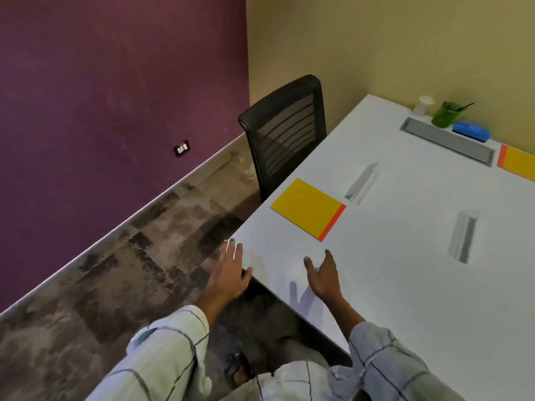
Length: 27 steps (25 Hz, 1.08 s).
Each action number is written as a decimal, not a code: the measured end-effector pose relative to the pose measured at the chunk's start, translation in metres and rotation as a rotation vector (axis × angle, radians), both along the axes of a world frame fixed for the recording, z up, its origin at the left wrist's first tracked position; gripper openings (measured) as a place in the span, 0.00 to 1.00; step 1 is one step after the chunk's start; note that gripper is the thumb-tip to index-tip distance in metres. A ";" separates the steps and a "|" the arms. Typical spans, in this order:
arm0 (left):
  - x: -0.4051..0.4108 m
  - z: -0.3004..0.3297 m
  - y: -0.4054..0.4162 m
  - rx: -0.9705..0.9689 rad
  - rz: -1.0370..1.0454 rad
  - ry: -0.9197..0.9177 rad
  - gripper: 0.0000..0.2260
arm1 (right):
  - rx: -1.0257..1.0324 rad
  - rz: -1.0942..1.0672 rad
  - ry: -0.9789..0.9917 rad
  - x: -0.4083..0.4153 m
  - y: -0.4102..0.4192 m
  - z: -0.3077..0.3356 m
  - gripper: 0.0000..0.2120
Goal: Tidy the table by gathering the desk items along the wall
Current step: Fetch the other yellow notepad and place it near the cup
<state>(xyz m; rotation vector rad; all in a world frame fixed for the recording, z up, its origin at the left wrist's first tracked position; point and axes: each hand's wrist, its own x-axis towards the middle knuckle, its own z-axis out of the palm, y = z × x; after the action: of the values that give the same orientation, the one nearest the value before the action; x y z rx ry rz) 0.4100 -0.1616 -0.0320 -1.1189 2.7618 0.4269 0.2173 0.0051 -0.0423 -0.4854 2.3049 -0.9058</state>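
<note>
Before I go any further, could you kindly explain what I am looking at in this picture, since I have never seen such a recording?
There is no machine here: a person wears a wide-angle camera on the head, which looks forward and down, so this single picture is their own view. Their left hand and right hand are open and hold nothing, reaching over the near corner of a white table. On it lies a yellow notebook with an orange spine; a second one sits at the right edge. By the beige wall stand a white cup, a green pen holder and a blue object, perhaps a stapler, behind a grey cable tray. A black mesh chair stands at the table's side.
</note>
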 end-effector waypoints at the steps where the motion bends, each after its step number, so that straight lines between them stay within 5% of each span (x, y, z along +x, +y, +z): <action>1: -0.011 0.002 -0.011 0.038 -0.008 0.015 0.34 | -0.031 -0.105 -0.071 -0.005 -0.005 0.002 0.37; 8: -0.102 -0.003 -0.067 0.405 -0.008 0.066 0.37 | -0.322 -0.637 -0.504 -0.064 -0.033 0.004 0.29; 14: -0.191 -0.016 -0.111 0.520 -0.005 0.067 0.37 | -0.024 -0.580 -0.299 -0.110 -0.062 -0.023 0.29; 20: -0.244 -0.026 -0.130 0.599 -0.040 -0.048 0.46 | -0.013 -0.602 -0.208 -0.113 -0.097 -0.030 0.27; 25: -0.260 -0.027 -0.139 0.726 0.208 0.019 0.51 | 0.040 -0.692 -0.239 -0.122 -0.099 -0.029 0.28; 27: -0.260 -0.028 -0.152 0.844 0.338 -0.003 0.41 | 0.044 -0.737 -0.331 -0.123 -0.091 -0.031 0.26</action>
<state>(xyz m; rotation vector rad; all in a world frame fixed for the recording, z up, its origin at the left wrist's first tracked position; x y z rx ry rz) 0.1499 -0.3136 -0.0600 -1.2830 1.9816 1.4359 0.0948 -0.0856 -0.0736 0.5443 2.1864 -1.1520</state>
